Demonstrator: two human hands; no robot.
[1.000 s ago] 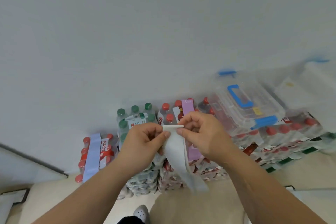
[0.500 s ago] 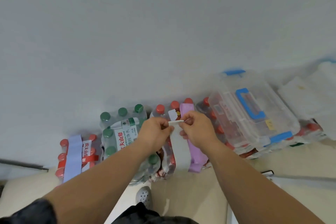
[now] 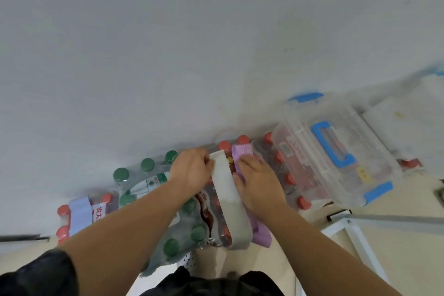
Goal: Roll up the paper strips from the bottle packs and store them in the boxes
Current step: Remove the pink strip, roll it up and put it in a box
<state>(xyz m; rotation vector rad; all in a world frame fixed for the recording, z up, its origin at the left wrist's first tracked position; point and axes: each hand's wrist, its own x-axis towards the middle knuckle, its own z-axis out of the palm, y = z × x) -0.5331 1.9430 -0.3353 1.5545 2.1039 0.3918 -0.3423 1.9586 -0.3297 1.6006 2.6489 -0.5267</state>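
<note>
The white paper strip [image 3: 225,194] is laid over a red-capped bottle pack [image 3: 204,210], its far end pinched by the left hand [image 3: 192,170]. The right hand [image 3: 260,185] is pressed flat on the purple strip [image 3: 241,151] at 3 o'clock. Further toward 3 o'clock, a lidded clear box [image 3: 374,166] is seen, contents unclear.

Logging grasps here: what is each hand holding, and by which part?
The left hand pinches the white paper strip near its far end. The right hand lies flat on the purple paper strip beside it, gripping nothing.
</note>
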